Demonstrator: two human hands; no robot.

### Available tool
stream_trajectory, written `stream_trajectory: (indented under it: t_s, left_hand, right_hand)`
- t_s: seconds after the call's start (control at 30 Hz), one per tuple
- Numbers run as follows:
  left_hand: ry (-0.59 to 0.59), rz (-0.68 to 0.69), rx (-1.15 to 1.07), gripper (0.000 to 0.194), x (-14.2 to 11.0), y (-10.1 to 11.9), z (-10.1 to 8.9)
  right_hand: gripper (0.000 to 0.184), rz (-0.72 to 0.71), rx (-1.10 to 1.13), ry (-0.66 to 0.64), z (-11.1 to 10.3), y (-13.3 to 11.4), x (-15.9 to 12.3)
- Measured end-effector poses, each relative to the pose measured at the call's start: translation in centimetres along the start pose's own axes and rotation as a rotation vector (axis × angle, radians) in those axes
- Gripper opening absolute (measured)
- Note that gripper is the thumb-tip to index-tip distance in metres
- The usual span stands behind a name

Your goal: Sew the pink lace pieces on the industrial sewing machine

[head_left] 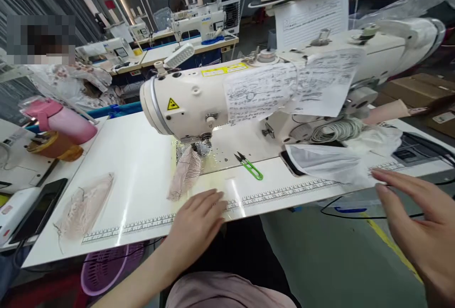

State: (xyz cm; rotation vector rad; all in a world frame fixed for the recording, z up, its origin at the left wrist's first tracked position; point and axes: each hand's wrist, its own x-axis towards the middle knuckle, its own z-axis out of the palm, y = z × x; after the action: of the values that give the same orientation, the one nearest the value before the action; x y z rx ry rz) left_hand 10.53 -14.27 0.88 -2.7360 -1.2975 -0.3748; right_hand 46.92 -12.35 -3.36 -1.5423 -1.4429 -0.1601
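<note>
My left hand (201,215) lies palm down at the table's front edge, fingers stretched out and holding nothing. Just beyond it, a pale pink lace piece (183,175) reaches under the presser foot of a white sewing machine (185,95). Green thread snips (250,166) lie on the machine bed. At the right, the thumb and index finger of my right hand (414,213) close on the near corner of a white face mask (323,161), which partly covers a phone (291,163). A second lace piece (87,203) rests at the left of the table.
A printed ruler (249,200) runs along the table's front edge. Left of the table are a pink bottle (66,121), an amber cup (53,146) and a dark phone (40,211). Coiled elastic (336,130) lies right of the machine. A purple basket (103,270) is below. Another person (71,78) sits behind.
</note>
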Motion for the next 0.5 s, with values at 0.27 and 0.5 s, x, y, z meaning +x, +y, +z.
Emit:
stream_trajectory:
  t_s: [0.27,0.5]
  left_hand:
    - [-0.112,-0.423,0.294,0.051,-1.2,-14.8,-2.1]
    - [0.036,-0.54,0.356,0.041,-2.5,-17.3,-4.3]
  right_hand:
    - [0.037,-0.501,0.331,-0.289,6.5,-8.2,0.5]
    - [0.042,-0.643,0.179,-0.571,11.3,-9.5,0.0]
